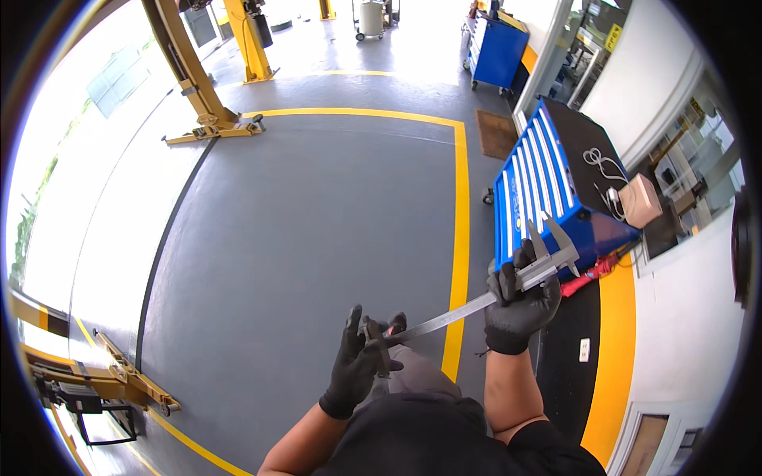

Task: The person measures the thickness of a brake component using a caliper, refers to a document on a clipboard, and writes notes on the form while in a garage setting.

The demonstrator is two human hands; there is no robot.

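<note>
A long silver vernier caliper lies slantwise in front of me, its jaws up at the right and spread apart. My right hand, in a black glove, is closed around it by the sliding part. The beam runs down to the left and its far end meets my left hand, also black-gloved. Between the left fingers is a dark, narrow, flat piece; its kind cannot be made out against the glove. Whether the left fingers also grip the beam's end is hidden.
A blue tool chest with a cable and a pinkish box on top stands at the right wall. Beside it lies a red folded thing. Yellow lift posts rise at the left. Yellow lines mark the grey floor.
</note>
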